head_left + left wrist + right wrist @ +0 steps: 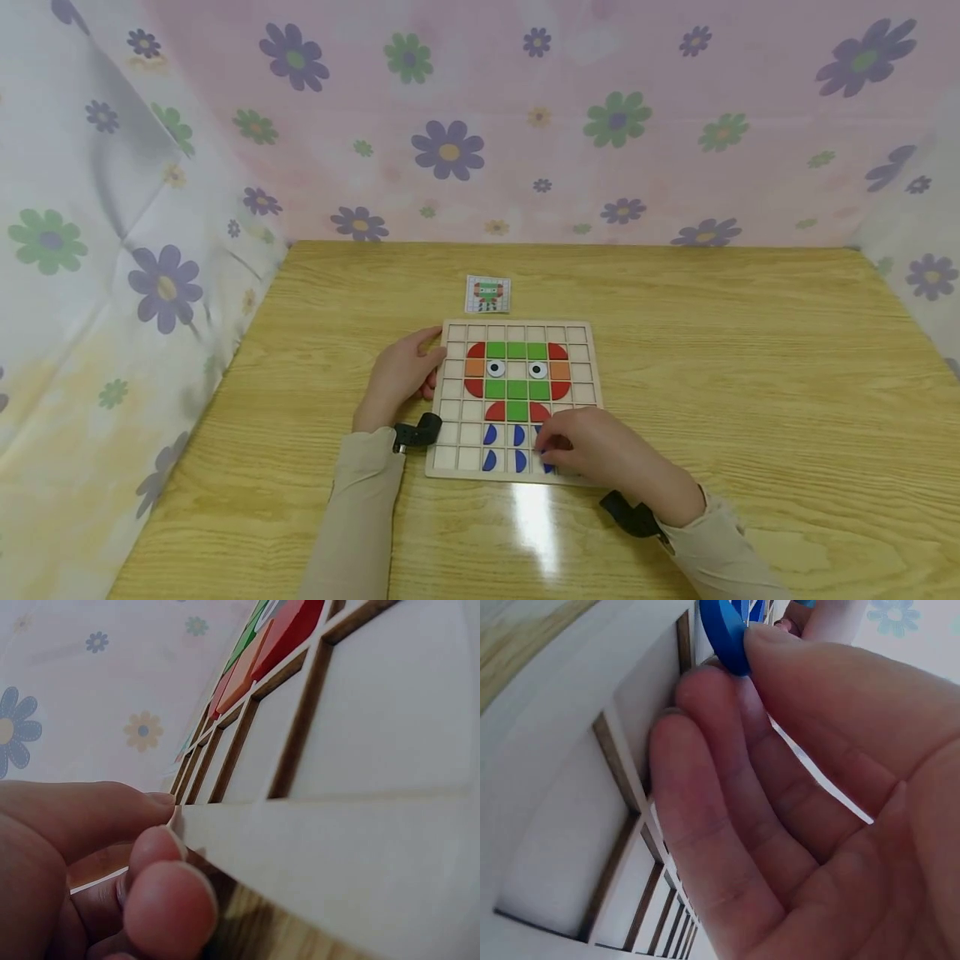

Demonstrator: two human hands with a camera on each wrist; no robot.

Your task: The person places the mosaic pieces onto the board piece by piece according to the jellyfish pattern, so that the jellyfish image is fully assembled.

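A square wooden grid board lies on the table, holding green squares, red quarter-round pieces, orange squares, and two round eye pieces. Blue half-circle pieces sit in the lower cells. My left hand holds the board's left edge, thumb against the rim in the left wrist view. Over the board's lower right, my right hand pinches a blue half-circle piece between thumb and fingertips. The right hand partly hides the cells there.
Behind the board lies a small picture card showing a similar coloured figure on a grid. The wooden table meets flower-patterned cloth at the back and sides. Black straps circle both wrists.
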